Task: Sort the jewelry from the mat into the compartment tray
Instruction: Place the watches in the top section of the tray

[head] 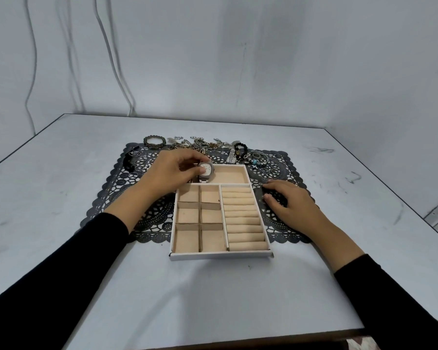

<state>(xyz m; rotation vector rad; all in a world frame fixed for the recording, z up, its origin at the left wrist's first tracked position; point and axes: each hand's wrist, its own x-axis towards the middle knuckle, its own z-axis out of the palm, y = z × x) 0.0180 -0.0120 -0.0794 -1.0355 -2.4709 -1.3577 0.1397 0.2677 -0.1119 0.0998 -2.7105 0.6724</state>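
Left hand (172, 170) pinches one wristwatch (205, 170) over the compartment tray's (220, 256) far-left corner; right hand (291, 200) lies loose, holding nothing, right of the tray.

Strap of watch (205, 170) mostly hidden behind left hand (173, 170), which also covers tray (220, 255) far-left corner. Tangled chains (197, 144) at mat (116, 195) far edge too small to separate. Sleeves (61, 269) cut off at frame bottom.

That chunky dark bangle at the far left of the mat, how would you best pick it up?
Pinch the near rim of the bangle, thumb outside and a finger inside the hole, coming from above. It seems to lie flat with the hole facing up. The left hand is nearer, but it grips the watch.
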